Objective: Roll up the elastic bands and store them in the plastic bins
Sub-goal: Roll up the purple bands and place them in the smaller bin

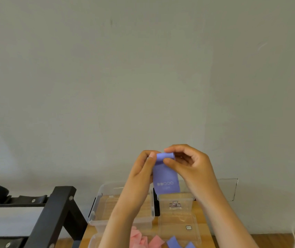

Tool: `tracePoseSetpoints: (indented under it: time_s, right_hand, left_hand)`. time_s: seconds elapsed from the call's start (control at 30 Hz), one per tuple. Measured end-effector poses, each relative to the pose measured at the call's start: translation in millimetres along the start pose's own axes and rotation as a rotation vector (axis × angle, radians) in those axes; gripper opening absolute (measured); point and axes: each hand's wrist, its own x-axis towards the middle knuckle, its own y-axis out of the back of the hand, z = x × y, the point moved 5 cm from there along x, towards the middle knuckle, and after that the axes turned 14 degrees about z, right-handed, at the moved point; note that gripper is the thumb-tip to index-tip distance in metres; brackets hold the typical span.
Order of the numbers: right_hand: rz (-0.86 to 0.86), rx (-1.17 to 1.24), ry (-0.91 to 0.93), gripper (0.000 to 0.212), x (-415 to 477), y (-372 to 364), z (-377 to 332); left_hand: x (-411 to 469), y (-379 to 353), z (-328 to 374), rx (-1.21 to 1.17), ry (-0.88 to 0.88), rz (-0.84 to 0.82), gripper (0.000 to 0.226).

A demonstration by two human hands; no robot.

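Fingers of both hands clamp the rolled top of a purple elastic band, which is held in the air above the table with its printed tail hanging loose towards the bins. The left hand pinches the band's left edge, and the right hand curls thumb and forefinger round the small roll just begun. The main risk looks to be the springy material: with nothing under it, a slack pinch could let the coil unwind or the band drop. A lesser risk is a crooked roll, since the free tail can swing and feed in at a slant. Around the work, a black metal rack stands at the left beside the table. A large clear bin sits below the left forearm, with a smaller labelled bin to its right and a flat clear lid in front of that. Loose pink bands and more purple bands lie at the near edge, not yet rolled. Both forearms cross above the bins, so the hands would have to come down to reach them.
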Motion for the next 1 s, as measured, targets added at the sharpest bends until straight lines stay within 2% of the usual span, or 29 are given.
tracePoseSetpoints:
  time_s: [0.13, 0.23, 0.4, 0.53, 0.63, 1.0]
  right_hand:
    - [-0.043, -0.03, 0.04, 0.027, -3, -2, -1]
    - [-0.038, -0.05, -0.019, 0.031, -3, -1, 2]
    - [0.039, -0.167, -0.052, 0.033, 2, 3, 8]
    - [0.069, -0.153, -0.07, 0.025, 3, 6, 10]
    - [0.099, -0.155, -0.078, 0.027, 4, 8, 11]
    - [0.078, -0.137, -0.07, 0.026, 8, 9, 14]
  left_hand:
    - [5, 4, 4, 0.04, -0.068, 0.076, 0.016]
    - [6, 6, 5, 0.05, -0.093, 0.084, 0.009]
    - [7, 5, 1, 0.059, -0.118, 0.114, 0.011]
    - [9, 2, -2, 0.078, -0.114, 0.135, 0.013]
    - [11, 1, -4, 0.118, -0.138, 0.127, 0.015]
    - [16, 0, -2, 0.092, -0.154, 0.117, 0.011]
